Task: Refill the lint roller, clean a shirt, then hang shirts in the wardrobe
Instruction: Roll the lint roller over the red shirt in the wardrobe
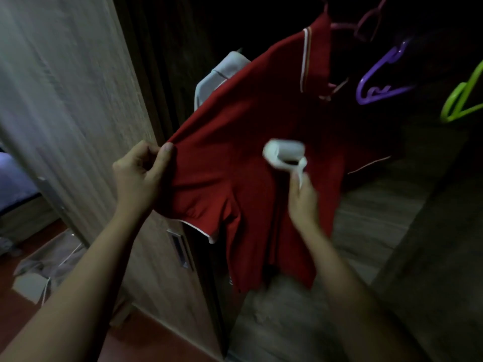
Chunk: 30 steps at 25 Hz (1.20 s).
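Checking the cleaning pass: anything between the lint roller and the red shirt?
Nothing visible. The lint roller, held by the right hand, sits directly over the red shirt. The left hand pinches the fabric at its edge, off to the side. Blur hides actual contact.

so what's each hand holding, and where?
Left hand pinches the red shirt near its sleeve; right hand grips the lint roller by its handle.

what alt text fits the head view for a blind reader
A right hand holds a white lint roller against a red shirt hanging in a dark wardrobe, while the left hand pinches its fabric. A purple hanger and a green hanger hang beside it.
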### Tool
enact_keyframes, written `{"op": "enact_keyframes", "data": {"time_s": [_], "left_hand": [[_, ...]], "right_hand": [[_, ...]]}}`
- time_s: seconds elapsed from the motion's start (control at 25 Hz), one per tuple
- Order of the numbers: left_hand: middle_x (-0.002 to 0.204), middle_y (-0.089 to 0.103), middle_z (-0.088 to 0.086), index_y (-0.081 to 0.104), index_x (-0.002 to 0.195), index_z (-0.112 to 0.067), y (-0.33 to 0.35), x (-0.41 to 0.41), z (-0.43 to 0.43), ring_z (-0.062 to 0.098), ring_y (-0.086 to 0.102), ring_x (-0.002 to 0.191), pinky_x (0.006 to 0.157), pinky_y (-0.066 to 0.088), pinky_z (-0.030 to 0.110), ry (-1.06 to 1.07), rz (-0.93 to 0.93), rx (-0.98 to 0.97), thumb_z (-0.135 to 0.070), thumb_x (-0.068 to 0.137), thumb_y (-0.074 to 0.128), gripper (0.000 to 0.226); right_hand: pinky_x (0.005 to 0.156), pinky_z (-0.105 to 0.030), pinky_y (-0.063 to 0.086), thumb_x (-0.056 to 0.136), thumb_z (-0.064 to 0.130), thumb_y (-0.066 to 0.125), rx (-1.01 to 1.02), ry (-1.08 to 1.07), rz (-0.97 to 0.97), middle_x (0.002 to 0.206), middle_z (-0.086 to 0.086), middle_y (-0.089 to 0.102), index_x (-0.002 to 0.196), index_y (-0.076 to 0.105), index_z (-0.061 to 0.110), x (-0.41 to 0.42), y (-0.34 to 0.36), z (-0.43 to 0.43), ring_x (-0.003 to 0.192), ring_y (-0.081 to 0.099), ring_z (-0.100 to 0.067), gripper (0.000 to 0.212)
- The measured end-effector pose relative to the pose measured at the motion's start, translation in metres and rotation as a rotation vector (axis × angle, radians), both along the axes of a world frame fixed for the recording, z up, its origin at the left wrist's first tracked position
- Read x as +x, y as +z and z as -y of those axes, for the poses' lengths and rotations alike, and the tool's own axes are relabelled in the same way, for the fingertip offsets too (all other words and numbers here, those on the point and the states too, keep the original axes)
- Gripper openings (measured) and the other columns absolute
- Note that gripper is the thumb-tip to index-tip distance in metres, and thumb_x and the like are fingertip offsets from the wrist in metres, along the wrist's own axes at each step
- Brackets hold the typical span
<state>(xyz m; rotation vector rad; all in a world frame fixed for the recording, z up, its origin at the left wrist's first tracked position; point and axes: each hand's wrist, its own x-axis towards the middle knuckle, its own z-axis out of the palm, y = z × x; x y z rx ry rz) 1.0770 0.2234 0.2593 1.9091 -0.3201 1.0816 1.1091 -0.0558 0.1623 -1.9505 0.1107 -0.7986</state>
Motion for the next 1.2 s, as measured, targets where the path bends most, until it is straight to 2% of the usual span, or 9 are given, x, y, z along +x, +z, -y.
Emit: {"op": "enact_keyframes", "data": {"time_s": [0.16, 0.24, 0.28, 0.36, 0.48, 0.6, 0.72, 0.96, 1.2], "left_hand": [[0.058, 0.056, -0.023, 0.055, 0.066, -0.010, 0.000, -0.001, -0.001, -0.007, 0.044, 0.050, 0.049, 0.031, 0.010, 0.003, -0.007, 0.029, -0.036, 0.087, 0.060, 0.033], [0.058, 0.056, -0.021, 0.054, 0.064, -0.013, 0.000, -0.001, -0.002, -0.006, 0.043, 0.049, 0.049, 0.032, 0.012, -0.017, 0.011, 0.042, -0.041, 0.085, 0.057, 0.035], [0.058, 0.055, -0.021, 0.053, 0.064, -0.014, 0.001, 0.000, -0.004, -0.006, 0.043, 0.048, 0.048, 0.031, 0.013, -0.017, 0.011, 0.046, -0.042, 0.084, 0.057, 0.035], [0.058, 0.056, -0.021, 0.054, 0.064, -0.014, 0.003, 0.000, -0.004, -0.005, 0.043, 0.048, 0.048, 0.031, 0.014, -0.012, -0.001, 0.050, -0.043, 0.084, 0.057, 0.035], [0.059, 0.056, -0.023, 0.053, 0.065, -0.015, 0.004, -0.001, -0.002, -0.006, 0.044, 0.049, 0.048, 0.030, 0.010, -0.003, 0.000, 0.053, -0.034, 0.086, 0.061, 0.029], [0.059, 0.056, -0.024, 0.054, 0.063, -0.012, 0.004, -0.001, -0.002, -0.007, 0.044, 0.048, 0.049, 0.030, 0.010, -0.009, 0.011, 0.045, -0.031, 0.086, 0.061, 0.030], [0.058, 0.056, -0.023, 0.055, 0.063, -0.011, 0.004, 0.001, -0.003, -0.007, 0.043, 0.048, 0.049, 0.030, 0.011, -0.020, 0.011, 0.031, -0.036, 0.085, 0.060, 0.034], [0.059, 0.057, -0.025, 0.054, 0.065, -0.016, 0.002, 0.001, -0.003, -0.008, 0.045, 0.048, 0.050, 0.032, 0.010, -0.005, 0.032, 0.034, -0.032, 0.086, 0.061, 0.028], [0.060, 0.057, -0.028, 0.054, 0.065, -0.015, 0.004, 0.000, -0.004, -0.009, 0.047, 0.050, 0.050, 0.031, 0.007, -0.004, 0.009, 0.054, -0.028, 0.087, 0.063, 0.026]], "right_hand": [[0.071, -0.030, 0.048, 0.098, 0.036, 0.036, 0.005, 0.093, -0.574, 0.095, -0.019, 0.070, 0.118, 0.058, 0.009, -0.030, -0.156, -0.036, 0.089, 0.067, -0.034, 0.040], [0.083, -0.034, 0.051, 0.095, 0.054, 0.025, -0.034, 0.089, -0.677, 0.106, -0.017, 0.070, 0.126, 0.055, 0.012, -0.035, -0.188, -0.043, 0.097, 0.066, -0.032, 0.060], [0.082, -0.034, 0.051, 0.094, 0.057, 0.022, -0.023, 0.065, -0.654, 0.106, -0.016, 0.070, 0.126, 0.055, 0.012, -0.032, -0.185, -0.043, 0.096, 0.066, -0.032, 0.064], [0.066, -0.031, 0.046, 0.098, 0.038, 0.035, 0.016, 0.036, -0.522, 0.093, -0.018, 0.070, 0.117, 0.059, 0.005, -0.025, -0.142, -0.039, 0.085, 0.067, -0.035, 0.045], [0.052, -0.027, 0.030, 0.098, 0.024, 0.042, 0.066, 0.038, -0.145, 0.060, -0.001, 0.056, 0.097, 0.058, 0.002, -0.026, -0.027, -0.031, 0.053, 0.056, -0.025, 0.027], [0.052, -0.028, 0.023, 0.098, 0.027, 0.040, 0.045, -0.009, 0.166, 0.062, -0.003, 0.055, 0.091, 0.054, 0.001, -0.027, 0.063, -0.032, 0.051, 0.049, -0.021, 0.030], [0.055, -0.026, 0.024, 0.098, 0.030, 0.039, 0.069, -0.024, 0.211, 0.070, -0.013, 0.059, 0.092, 0.054, 0.004, -0.034, 0.089, -0.052, 0.071, 0.060, -0.034, 0.031], [0.057, -0.030, 0.037, 0.094, 0.047, 0.038, 0.098, 0.259, -0.095, 0.080, -0.013, 0.071, 0.095, 0.057, 0.015, -0.097, -0.004, -0.134, 0.077, 0.067, -0.032, 0.037], [0.061, -0.034, 0.030, 0.097, 0.032, 0.039, 0.162, -0.125, 0.246, 0.087, -0.025, 0.066, 0.097, 0.056, 0.000, -0.026, 0.096, -0.054, 0.080, 0.062, -0.039, 0.037]]}}
